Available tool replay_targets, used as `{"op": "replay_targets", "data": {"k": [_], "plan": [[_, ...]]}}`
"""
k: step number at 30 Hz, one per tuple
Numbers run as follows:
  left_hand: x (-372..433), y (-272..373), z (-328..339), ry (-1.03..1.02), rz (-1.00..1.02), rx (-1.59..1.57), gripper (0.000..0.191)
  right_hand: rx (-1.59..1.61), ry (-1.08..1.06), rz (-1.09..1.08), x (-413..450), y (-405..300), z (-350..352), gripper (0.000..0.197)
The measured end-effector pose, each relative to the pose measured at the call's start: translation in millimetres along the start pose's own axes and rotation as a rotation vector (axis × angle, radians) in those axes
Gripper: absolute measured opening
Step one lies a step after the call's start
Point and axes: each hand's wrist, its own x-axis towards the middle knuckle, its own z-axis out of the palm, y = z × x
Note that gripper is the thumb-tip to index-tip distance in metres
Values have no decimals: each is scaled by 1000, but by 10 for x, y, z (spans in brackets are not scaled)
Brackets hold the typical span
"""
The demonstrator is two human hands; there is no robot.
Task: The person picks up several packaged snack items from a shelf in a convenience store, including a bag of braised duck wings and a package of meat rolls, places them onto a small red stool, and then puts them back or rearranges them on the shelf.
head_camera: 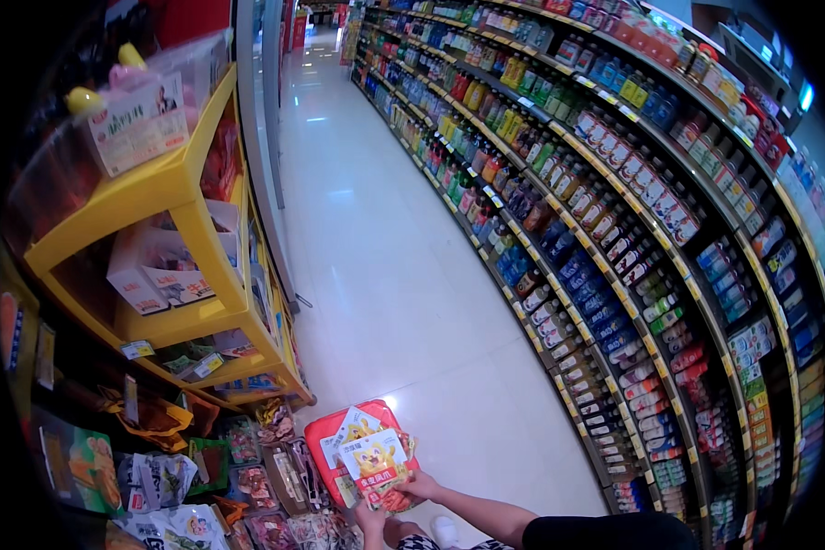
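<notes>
Near the bottom middle, my left hand point(369, 517) and my right hand point(421, 485) grip the lower part of a white and red snack packet point(373, 457) with a yellow cartoon animal on it. More packets of a similar look lie beneath and behind it, over a red container point(323, 426) standing low by the display. My right hand is at the packet's lower right edge, my left hand at its bottom edge. Parts of the container are hidden by the packets and hands.
A yellow shelf rack point(185, 185) with boxes and price tags stands at the left. Packaged snacks point(254, 485) fill the low display at lower left. Long shelves of bottled drinks point(591, 227) curve along the right side. A pale tiled floor point(385, 261) runs between them.
</notes>
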Motion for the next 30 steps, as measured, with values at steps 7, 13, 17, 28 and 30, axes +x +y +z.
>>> {"op": "replay_targets", "data": {"k": [7,13,17,28,30], "plan": [[424,-84,31,96,-163,160,38,-30,3,117,534,-204,30,43],[534,-188,2,8,-215,254,42,8,-18,-50,558,83,-94,49],[492,-153,-50,29,-191,118,39,-104,-3,19,188,-74,-149,54],[403,129,-186,22,-126,47,29,-281,-38,-5,-206,79,-90,42],[404,140,-168,26,-122,53,28,-224,-26,-7,-320,168,-102,41]]}}
